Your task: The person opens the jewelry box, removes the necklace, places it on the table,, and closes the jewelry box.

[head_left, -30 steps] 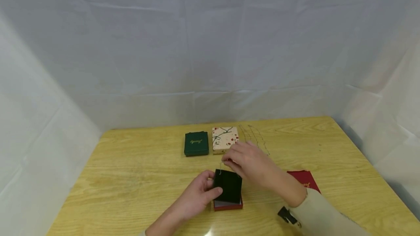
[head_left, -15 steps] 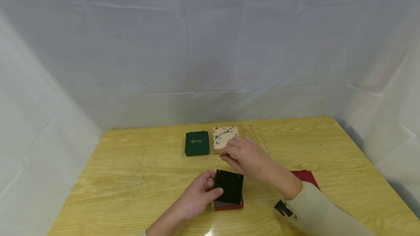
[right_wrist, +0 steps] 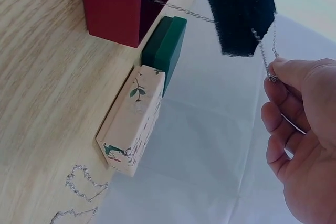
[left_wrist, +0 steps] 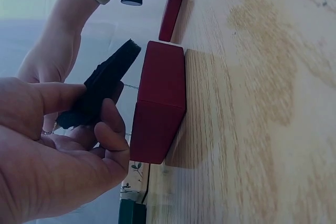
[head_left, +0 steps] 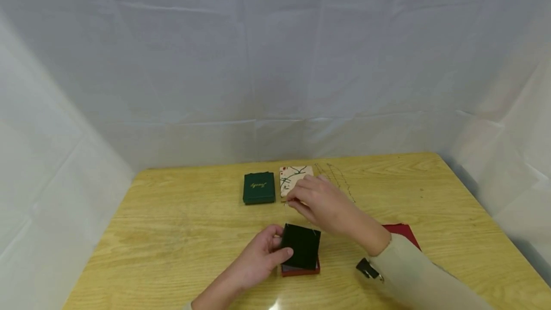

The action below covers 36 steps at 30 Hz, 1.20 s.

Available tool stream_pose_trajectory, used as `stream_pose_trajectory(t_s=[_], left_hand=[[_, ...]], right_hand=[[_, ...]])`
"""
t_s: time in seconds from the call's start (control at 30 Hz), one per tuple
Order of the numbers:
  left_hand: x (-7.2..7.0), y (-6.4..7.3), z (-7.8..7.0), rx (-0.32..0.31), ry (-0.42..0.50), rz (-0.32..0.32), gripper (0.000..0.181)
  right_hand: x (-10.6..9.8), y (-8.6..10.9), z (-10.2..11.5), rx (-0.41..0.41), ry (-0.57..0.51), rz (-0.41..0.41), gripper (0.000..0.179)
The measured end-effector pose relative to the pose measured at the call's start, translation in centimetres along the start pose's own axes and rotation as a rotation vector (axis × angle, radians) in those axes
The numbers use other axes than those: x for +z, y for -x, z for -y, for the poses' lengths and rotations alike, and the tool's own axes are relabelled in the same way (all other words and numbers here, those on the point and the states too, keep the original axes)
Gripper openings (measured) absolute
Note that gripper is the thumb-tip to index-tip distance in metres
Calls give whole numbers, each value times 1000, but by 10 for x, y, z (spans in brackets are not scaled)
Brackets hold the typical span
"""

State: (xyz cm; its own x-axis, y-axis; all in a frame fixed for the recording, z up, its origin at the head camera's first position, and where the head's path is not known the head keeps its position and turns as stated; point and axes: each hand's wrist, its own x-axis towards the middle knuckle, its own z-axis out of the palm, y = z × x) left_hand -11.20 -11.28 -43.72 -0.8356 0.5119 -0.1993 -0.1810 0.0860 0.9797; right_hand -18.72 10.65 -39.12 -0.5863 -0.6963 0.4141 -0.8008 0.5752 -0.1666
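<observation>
My left hand point(head_left: 262, 256) grips a black velvet pad point(head_left: 302, 247) by its left side, thumb on top. The pad is tilted over an open red jewelry box point(left_wrist: 163, 77) that stands on the table. My right hand point(head_left: 323, 204) pinches the silver chain necklace point(right_wrist: 181, 10) between thumb and fingertips, just beyond the pad's far edge. In the right wrist view the chain passes over the pad in two strands, which also run back to the red box. A small pendant or clasp shows at the right fingertips; the box's inside is mostly hidden.
A green box point(head_left: 259, 187) and a floral-patterned box point(head_left: 293, 179) stand side by side farther back. Thin chain necklaces point(head_left: 341, 179) lie right of them. A red lid point(head_left: 402, 232) lies at the right, partly behind the right forearm. White sheets enclose the wooden table point(head_left: 181, 233).
My right hand has moved slightly farther back and to the left, drawing the chain away from the pad's edge. The left hand and the pad have stayed nearly still.
</observation>
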Motion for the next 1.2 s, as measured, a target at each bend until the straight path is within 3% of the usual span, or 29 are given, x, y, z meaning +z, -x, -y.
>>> stream_pose_trajectory(t_s=[1.2], left_hand=[[0, 1, 3, 0, -67, -29, 31]], right_hand=[[12, 1, -13, 75, 19, 23, 8]])
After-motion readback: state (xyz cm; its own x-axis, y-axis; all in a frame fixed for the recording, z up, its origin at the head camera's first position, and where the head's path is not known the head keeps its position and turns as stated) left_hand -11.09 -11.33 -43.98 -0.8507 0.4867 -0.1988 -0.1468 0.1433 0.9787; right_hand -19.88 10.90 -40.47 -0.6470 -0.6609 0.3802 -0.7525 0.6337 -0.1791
